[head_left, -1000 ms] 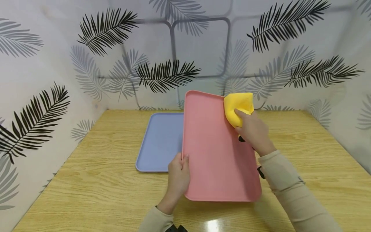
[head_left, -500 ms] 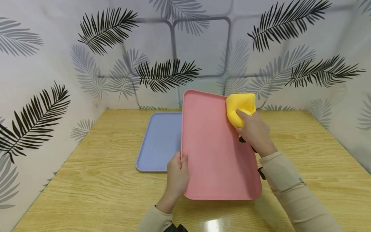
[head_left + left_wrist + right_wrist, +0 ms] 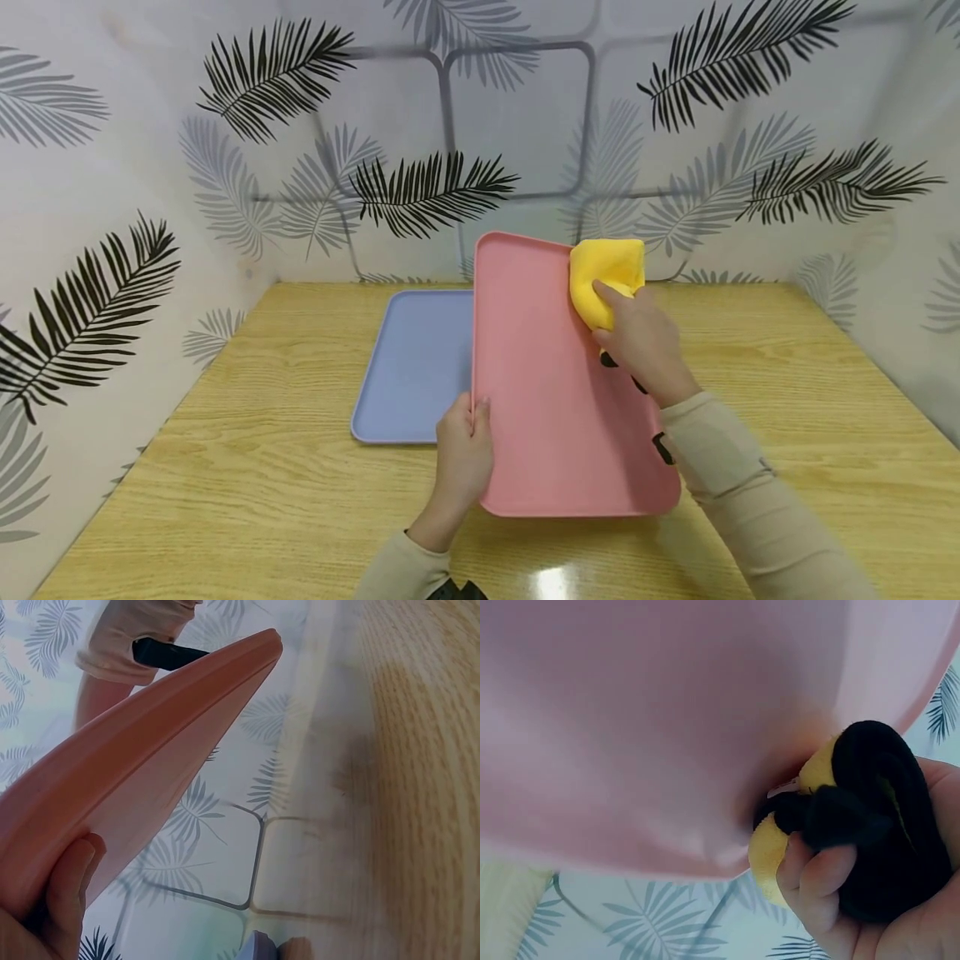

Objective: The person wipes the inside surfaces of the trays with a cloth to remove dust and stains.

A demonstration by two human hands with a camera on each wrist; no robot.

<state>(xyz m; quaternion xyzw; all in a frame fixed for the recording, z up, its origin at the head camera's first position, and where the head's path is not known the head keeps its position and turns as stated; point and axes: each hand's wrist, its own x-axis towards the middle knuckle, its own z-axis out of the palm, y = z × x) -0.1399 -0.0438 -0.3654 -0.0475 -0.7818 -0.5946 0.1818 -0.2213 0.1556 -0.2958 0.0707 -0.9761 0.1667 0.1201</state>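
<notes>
blue tray (image 3: 412,367) is partly hidden; left hand (image 3: 463,450) grips pink tray (image 3: 532,400), right hand (image 3: 641,342) cloth (image 3: 609,265).

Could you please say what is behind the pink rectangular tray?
A blue rectangular tray, partly visible on the wooden table; the pink tray hides its right side and anything else there.

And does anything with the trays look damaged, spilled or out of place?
Nothing stands out: the pink tray is tilted, but the left hand grips its edge, and the right hand holds the yellow cloth against it. The blue tray lies flat. No spill or damage shows.
</notes>
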